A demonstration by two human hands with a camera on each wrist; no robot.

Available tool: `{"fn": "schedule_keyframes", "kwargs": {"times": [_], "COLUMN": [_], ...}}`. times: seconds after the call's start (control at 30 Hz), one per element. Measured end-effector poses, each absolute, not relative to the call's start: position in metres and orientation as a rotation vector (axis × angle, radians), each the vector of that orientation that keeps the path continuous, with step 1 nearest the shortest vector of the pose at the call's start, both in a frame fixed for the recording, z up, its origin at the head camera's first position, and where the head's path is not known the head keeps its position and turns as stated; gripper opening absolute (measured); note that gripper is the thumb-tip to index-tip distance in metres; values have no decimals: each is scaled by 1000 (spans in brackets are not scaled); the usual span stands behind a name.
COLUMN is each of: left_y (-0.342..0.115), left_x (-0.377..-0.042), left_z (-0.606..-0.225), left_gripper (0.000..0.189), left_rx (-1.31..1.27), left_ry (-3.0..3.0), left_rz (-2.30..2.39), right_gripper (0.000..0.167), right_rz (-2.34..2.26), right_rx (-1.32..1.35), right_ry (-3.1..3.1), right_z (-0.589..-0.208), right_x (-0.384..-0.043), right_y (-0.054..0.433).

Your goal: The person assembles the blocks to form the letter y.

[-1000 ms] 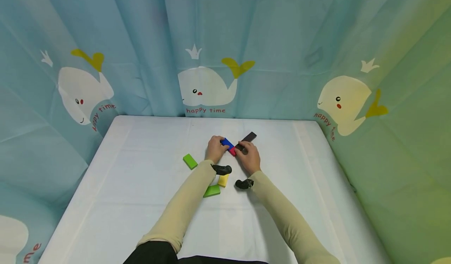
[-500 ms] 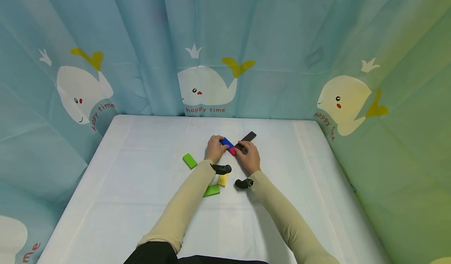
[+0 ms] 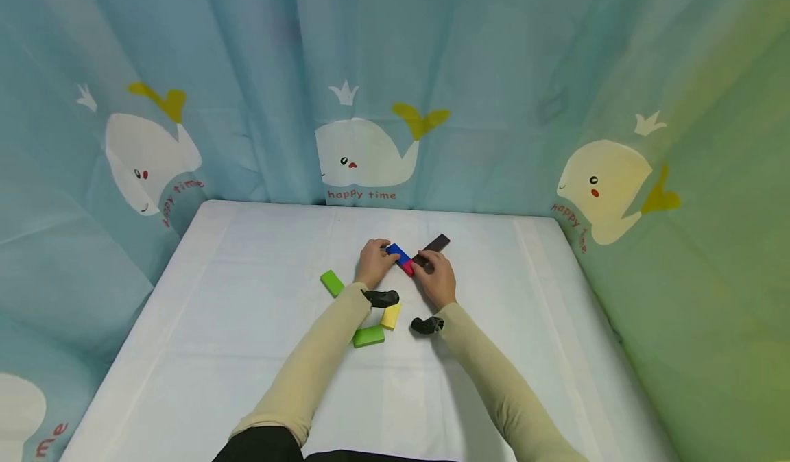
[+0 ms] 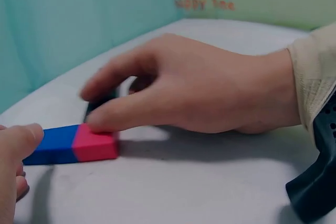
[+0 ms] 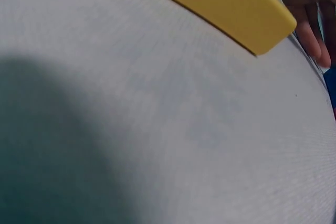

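Observation:
A blue block and a pink block lie end to end in one slanting row on the white table. A long black block meets them at an angle, forming a V. My left hand holds the outer end of the blue block, thumb along its near side. My right hand pinches the near end of the black block, its thumb also against the pink one. In the left wrist view, the right hand bridges the black block behind the pink end. The left thumb overlaps the blue end there.
One green block lies left of my left hand. Another green block and a yellow block lie nearer, beside my left forearm. The table is bounded at the back and sides by a whale-printed curtain.
My left wrist and forearm have shifted slightly left, while the fingers stay at the blue block. The head view has tilted a little. The blocks and right hand hold their places.

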State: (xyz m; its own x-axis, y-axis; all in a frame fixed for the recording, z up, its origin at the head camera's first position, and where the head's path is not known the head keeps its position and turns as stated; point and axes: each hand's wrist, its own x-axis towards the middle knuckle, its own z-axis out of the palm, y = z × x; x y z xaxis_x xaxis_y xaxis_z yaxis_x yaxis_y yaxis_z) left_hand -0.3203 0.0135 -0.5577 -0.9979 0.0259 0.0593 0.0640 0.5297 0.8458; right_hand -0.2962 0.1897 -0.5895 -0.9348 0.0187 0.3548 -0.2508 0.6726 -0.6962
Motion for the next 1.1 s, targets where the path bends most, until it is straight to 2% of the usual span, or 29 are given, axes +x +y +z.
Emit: {"fn": "schedule_keyframes", "kwargs": {"times": [0.13,0.5,0.87,1.1], "left_y": [-4,-66,-122,-138], "left_x": [-322,-323,-293,-276], "left_z": [-554,-544,-554,-550], "left_gripper": [41,40,43,48], "left_rx": [-74,-302,-458,-419], "left_ry": [-2690,-2763,-2895,-2891], "left_rz": [-1551,-1375,-1241,-1371], "right_gripper": [41,40,39,39], "right_rz": [1136,1146,1143,1147], "right_rx": [172,156,176,144], "right_ry": [-2554,-2548,-2548,-2552], "right_z": [-594,-596,-599,-597], "right_x": [-296,-296,-297,-299], "right_y": [193,196,188,187]}}
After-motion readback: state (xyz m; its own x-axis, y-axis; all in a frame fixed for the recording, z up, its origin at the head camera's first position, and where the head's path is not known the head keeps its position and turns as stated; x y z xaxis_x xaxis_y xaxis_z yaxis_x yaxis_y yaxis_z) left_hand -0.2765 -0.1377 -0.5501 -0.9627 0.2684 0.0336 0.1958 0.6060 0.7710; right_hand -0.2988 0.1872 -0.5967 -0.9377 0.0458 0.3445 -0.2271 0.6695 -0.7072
